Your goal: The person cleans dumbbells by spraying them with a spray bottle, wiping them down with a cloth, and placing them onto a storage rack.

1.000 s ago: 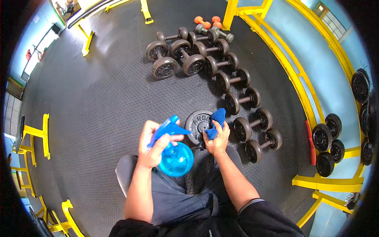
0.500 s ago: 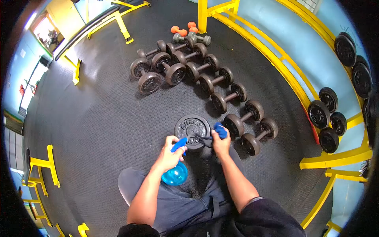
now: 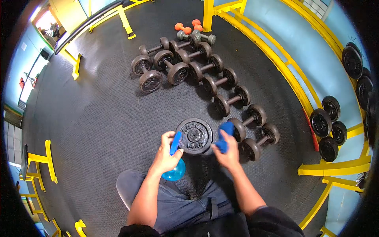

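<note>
My left hand [image 3: 166, 157] is closed around the blue top of what looks like a spray bottle [image 3: 174, 172], whose see-through blue body shows below the palm. Its top points over the left rim of a round black weight plate [image 3: 194, 135] lying flat on the floor, marked "ANEKA" and "14KG". To the right of the plate, my right hand [image 3: 229, 154] grips a bunched blue cloth [image 3: 226, 130]. The cloth is off the plate and slightly blurred. Both hands are above my crossed legs.
Several dark dumbbells [image 3: 232, 100] lie in rows beyond and right of the plate. Small orange dumbbells [image 3: 182, 28] and grey ones are farther back. A yellow rack [image 3: 331, 168] with black plates stands at the right wall, and yellow-framed benches [image 3: 50, 162] are at the left.
My right hand has moved the cloth to the right, away from the plate, uncovering its lower lettering. My left hand has shifted slightly up, and the blue top has turned more upright.
</note>
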A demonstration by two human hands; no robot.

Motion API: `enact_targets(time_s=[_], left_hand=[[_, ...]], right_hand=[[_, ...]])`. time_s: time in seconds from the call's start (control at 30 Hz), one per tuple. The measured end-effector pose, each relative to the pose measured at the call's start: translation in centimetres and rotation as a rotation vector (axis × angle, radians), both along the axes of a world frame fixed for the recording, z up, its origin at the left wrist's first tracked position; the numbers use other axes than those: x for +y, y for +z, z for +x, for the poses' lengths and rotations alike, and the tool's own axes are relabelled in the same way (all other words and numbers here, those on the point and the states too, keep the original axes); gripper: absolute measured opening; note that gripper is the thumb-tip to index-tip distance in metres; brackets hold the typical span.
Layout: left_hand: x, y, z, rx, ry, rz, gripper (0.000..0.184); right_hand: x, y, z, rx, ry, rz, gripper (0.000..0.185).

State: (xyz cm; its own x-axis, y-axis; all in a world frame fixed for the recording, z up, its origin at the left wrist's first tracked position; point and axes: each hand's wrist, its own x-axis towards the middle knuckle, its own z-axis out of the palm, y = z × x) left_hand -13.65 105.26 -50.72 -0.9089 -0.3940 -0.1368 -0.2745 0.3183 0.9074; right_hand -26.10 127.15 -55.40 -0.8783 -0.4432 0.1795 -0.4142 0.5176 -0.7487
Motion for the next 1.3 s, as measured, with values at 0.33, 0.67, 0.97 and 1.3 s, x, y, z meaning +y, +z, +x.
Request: enact_targets(time_s=[0.33,0.67,0.97,1.3], left_hand=[[-1.6,1.7,-0.2,0.279,-0.004,0.088,0.078],[-2.6,-0.6,0.0,0.210,0.041,-0.093,0.044],[-4.0,0.8,1.4,0.182,0.035,-0.118,0.046],[-4.5,0.0,1.7,0.165,0.236,-0.226,0.049]], right_hand=[[-2.3,-0.1,2.3,0.271,0.517,0.326,0.054],[-10.5,-2.5,3.2,0.279,0.458,0.213,0.055],[-4.1,-1.7,-2.3,-0.063,0.016,0.217,0.043],[-17.6,-4.1,-12.5,-0.649,0.389,0.499,0.055]])
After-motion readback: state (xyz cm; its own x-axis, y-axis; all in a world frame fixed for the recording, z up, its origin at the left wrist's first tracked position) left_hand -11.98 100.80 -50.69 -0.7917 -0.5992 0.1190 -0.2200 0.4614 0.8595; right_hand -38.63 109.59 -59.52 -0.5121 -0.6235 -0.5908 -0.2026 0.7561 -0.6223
